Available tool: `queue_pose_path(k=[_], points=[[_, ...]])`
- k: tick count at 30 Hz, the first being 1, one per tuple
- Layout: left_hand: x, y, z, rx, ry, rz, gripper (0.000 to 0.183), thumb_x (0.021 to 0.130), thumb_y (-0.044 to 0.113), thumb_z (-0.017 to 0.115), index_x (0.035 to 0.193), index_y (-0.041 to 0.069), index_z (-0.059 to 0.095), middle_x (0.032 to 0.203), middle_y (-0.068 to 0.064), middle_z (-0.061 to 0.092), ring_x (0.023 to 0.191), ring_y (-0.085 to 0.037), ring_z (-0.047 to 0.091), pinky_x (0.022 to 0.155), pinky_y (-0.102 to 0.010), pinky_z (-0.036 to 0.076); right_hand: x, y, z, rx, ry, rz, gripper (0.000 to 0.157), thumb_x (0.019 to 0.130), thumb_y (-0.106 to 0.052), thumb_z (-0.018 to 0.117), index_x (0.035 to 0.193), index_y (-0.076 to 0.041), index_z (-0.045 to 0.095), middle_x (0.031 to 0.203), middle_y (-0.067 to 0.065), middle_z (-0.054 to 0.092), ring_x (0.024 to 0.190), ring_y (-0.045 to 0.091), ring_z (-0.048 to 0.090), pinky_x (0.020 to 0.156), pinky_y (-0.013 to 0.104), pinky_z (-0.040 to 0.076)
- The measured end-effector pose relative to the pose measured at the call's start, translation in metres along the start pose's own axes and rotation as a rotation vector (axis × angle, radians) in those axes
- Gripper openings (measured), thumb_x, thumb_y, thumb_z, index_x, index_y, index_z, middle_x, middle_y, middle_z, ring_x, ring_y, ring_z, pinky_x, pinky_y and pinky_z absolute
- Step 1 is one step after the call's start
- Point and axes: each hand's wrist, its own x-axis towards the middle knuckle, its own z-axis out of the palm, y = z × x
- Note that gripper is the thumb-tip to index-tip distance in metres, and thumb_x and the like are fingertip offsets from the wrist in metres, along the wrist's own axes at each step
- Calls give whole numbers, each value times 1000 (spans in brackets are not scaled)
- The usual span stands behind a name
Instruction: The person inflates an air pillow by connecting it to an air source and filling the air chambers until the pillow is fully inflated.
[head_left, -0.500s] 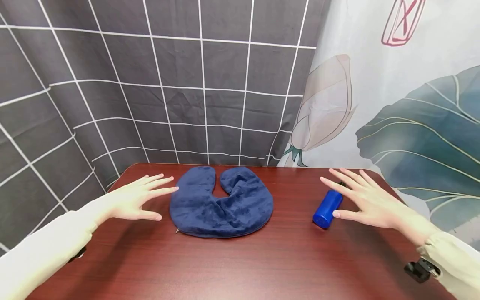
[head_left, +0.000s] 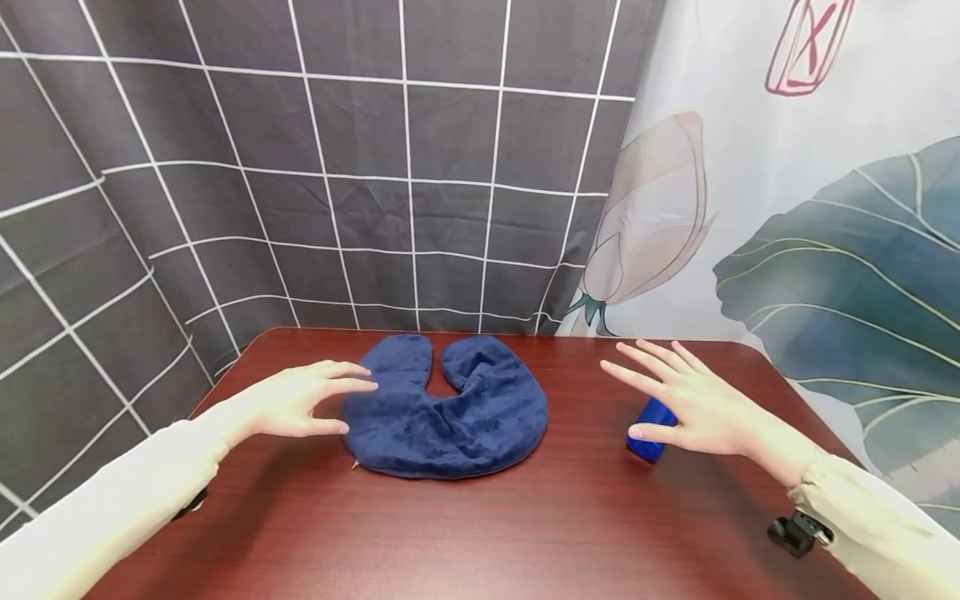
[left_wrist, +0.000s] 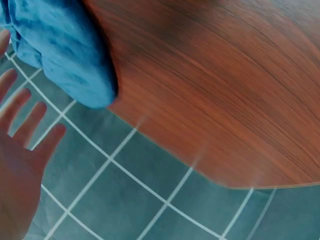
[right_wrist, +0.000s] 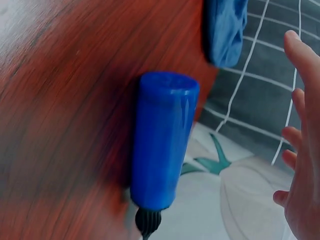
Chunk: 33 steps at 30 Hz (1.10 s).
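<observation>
Fingers (head_left: 349,386) spread wide on the left hand (head_left: 298,402), holding nothing; best to bring that palm in low and gather a full fold of plush, not a thin pinch. Navy neck pillow (head_left: 450,429) flat on the table (head_left: 450,542), just right of the thumb (head_left: 324,427), left lobe partly behind the fingertips in the head view, contact unclear. Right hand (head_left: 701,412) likewise spread, with no grip; for a steady hold, settle thumb and fingers on opposite sides, probably guarding against rolling. Blue cylinder (right_wrist: 162,145) lying on its side below, apart from that palm, black ribbed end (right_wrist: 148,220) toward the flowered curtain (head_left: 750,167).
</observation>
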Motion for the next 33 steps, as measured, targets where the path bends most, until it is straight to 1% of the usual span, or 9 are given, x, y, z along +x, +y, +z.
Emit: queue_pose_path(k=[4, 8, 11, 12, 17, 20, 24, 29, 33], points=[[10, 3, 5, -24, 7, 30, 56, 81, 34, 78, 133, 20, 61, 133, -3, 60, 121, -23, 57, 93, -44, 53, 10, -9, 1, 35, -35, -17, 82, 85, -53, 70, 154, -33, 31, 163, 4, 27, 148, 36, 25, 125, 41, -7], [17, 3, 11, -51, 21, 78, 53, 80, 29, 78, 130, 17, 63, 128, -2, 61, 117, -21, 58, 94, -43, 52, 17, -17, 2, 59, -57, -30, 80, 87, -58, 65, 154, -34, 31, 164, 2, 25, 149, 33, 26, 125, 48, 1], [20, 3, 15, -66, 23, 98, 50, 80, 25, 78, 127, 16, 64, 124, 0, 61, 115, -21, 59, 95, -43, 51, 21, -22, 3, 60, -64, -45, 79, 88, -61, 62, 154, -35, 31, 164, 0, 25, 151, 30, 25, 125, 48, 4], [21, 3, 16, -72, 20, 100, 49, 80, 24, 78, 127, 16, 65, 123, 0, 61, 114, -21, 59, 95, -43, 51, 22, -23, 4, 59, -65, -49, 78, 88, -62, 62, 154, -35, 30, 164, -1, 25, 151, 29, 25, 125, 46, 3], [22, 4, 23, -81, -5, 94, 47, 80, 21, 78, 125, 18, 65, 123, 2, 61, 115, -21, 58, 96, -43, 50, 26, -28, 8, 68, -70, -62, 78, 88, -63, 60, 155, -37, 28, 164, -2, 24, 152, 28, 24, 126, 43, -2], [21, 5, 26, -76, -29, 88, 46, 80, 22, 77, 125, 19, 65, 124, 2, 61, 117, -23, 58, 97, -45, 50, 30, -31, 10, 84, -77, -61, 78, 89, -63, 59, 155, -37, 27, 165, -3, 23, 152, 27, 22, 126, 43, -2], [22, 5, 29, -81, -44, 80, 46, 80, 22, 78, 125, 20, 65, 125, 1, 61, 118, -25, 57, 97, -46, 50, 34, -34, 14, 99, -78, -66, 78, 89, -60, 61, 155, -36, 29, 164, -2, 24, 152, 27, 23, 125, 46, 0], [23, 4, 32, -95, -54, 75, 46, 81, 21, 78, 124, 19, 66, 126, 0, 61, 120, -24, 57, 98, -45, 50, 39, -38, 19, 113, -78, -81, 80, 88, -55, 66, 155, -35, 27, 164, -1, 25, 152, 28, 23, 125, 45, -1], [24, 2, 34, -117, -59, 66, 46, 81, 24, 79, 125, 20, 66, 126, 1, 61, 120, -24, 57, 99, -45, 50, 43, -42, 22, 116, -74, -93, 80, 88, -58, 63, 155, -35, 27, 164, -1, 25, 152, 28, 23, 125, 44, -3]])
